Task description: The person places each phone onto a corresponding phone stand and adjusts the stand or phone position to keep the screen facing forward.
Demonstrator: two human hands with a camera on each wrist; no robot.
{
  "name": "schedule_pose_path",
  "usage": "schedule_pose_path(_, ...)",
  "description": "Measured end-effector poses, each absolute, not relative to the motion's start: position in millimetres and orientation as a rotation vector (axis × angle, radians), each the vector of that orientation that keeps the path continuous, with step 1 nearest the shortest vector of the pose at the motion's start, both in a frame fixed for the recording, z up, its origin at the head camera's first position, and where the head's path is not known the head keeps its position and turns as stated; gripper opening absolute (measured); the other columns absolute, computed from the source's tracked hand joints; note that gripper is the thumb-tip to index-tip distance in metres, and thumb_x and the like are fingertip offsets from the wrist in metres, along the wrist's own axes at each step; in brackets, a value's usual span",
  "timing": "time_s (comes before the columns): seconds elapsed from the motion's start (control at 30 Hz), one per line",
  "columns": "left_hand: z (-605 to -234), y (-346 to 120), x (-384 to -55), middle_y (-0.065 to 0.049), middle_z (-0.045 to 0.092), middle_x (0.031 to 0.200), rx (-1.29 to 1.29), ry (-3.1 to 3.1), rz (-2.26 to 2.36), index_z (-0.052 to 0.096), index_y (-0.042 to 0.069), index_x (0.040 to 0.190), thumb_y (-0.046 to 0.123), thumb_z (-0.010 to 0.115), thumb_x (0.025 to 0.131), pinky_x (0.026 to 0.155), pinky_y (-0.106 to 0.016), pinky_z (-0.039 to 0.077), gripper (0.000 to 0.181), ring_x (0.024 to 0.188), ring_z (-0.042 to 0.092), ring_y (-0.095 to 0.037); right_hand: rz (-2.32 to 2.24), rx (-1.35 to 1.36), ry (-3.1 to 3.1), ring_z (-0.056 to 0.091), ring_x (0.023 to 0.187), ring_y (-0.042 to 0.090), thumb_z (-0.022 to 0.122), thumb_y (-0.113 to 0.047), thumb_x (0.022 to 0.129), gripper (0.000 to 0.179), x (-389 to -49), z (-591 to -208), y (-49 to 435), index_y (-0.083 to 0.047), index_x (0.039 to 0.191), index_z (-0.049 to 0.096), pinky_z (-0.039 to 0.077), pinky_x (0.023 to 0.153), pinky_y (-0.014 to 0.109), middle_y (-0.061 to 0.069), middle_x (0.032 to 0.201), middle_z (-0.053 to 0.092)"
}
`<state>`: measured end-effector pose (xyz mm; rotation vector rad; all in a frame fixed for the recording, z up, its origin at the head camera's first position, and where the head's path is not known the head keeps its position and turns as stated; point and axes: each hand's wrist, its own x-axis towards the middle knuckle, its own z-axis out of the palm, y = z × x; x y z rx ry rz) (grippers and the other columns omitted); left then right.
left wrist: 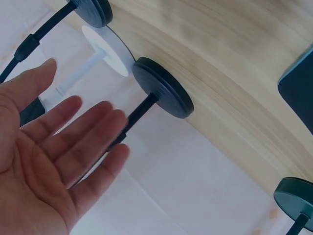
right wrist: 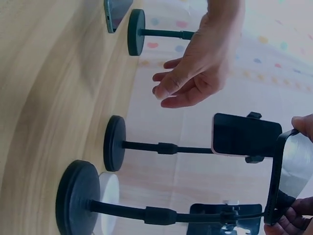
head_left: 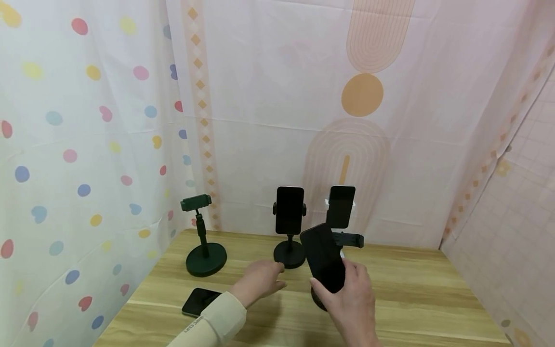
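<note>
My right hand (head_left: 357, 296) grips a black phone (head_left: 322, 255) by its lower end, thumb on one side and fingers on the other. Just behind that phone is the clamp (head_left: 350, 239) of a black phone stand (right wrist: 78, 198), and the phone overlaps it in the head view. My left hand (head_left: 259, 279) hovers over the table with fingers loosely extended, holding nothing. In the left wrist view its palm and spread fingers show plainly. Past its fingertips stands another black phone stand (head_left: 289, 254) with an upright phone (head_left: 289, 210) in its clamp.
A white stand (left wrist: 110, 49) holding a phone (head_left: 341, 207) is at the back right. On the left is a dark green stand (head_left: 205, 259) with no phone in its clamp. Another phone (head_left: 199, 301) lies flat on the wooden table (head_left: 416, 299), partly behind my left sleeve. Curtains surround the table.
</note>
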<state>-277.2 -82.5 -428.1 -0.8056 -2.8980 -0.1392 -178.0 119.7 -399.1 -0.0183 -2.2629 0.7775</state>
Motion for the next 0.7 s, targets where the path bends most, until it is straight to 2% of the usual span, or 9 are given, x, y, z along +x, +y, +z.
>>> schedule_pose_path(0.23,-426,-73,-278,-0.003,0.072,0.097,-0.918,-2.685,-0.189,0.072,0.009,0.110,0.034,0.076,0.089,0.066,-0.030,0.055,0.033,0.082,0.069,-0.016,0.818,-0.022,-2.196,0.058,0.084,0.031,0.093,-0.039,0.065,0.071,-182,-393,125,0.006,0.112,0.065,0.051,0.067,0.046,0.017,0.098,0.060)
schedule_pose_path(0.57,-416,-60,-277,-0.005,0.071,0.111,-0.974,-2.486,-0.302,0.068,0.011,0.121,0.037,0.069,0.094,0.070,-0.032,0.057,0.038,0.090,0.070,-0.018,0.908,-0.124,-2.225,0.058,0.091,0.033,0.090,-0.042,0.070,0.070,-185,-384,130,0.005,0.116,0.065,0.049,0.074,0.050,0.018,0.104,0.059)
schedule_pose_path(0.7,-410,-51,-277,-0.005,0.071,0.110,-1.005,-2.390,-0.345,0.066,0.009,0.123,0.035,0.070,0.093,0.072,-0.032,0.057,0.039,0.089,0.070,-0.019,0.944,-0.147,-2.192,0.058,0.091,0.034,0.089,-0.041,0.071,0.071,-187,-383,133,0.005,0.119,0.064,0.048,0.073,0.052,0.019,0.103,0.059)
